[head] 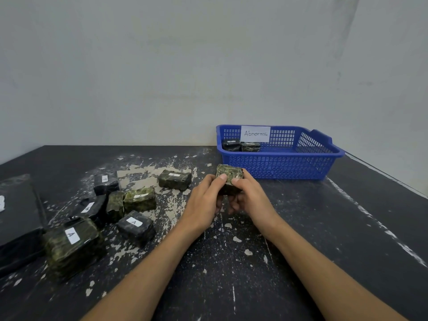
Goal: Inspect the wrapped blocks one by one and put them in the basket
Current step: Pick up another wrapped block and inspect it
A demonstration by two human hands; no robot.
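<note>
Head camera is showing both hands gripping one wrapped block (229, 176) between them: the left hand (205, 201) and the right hand (250, 200) are curling round its sides, thumbs pressing on its near face, just near of the blue basket (281, 156). Two blocks (231, 145) are lying in the basket's far left corner. Loose blocks (174, 180) are sitting on the table (324, 228), to the left.

Worn dark table in a pale room corner.
A black table (324, 228), its paint chipped and scraped into pale flecks and patches, stands against a plain grey-white wall (139, 66). A side wall (398, 100) with faint smudges meets it at the right. The light is soft and even.
</note>
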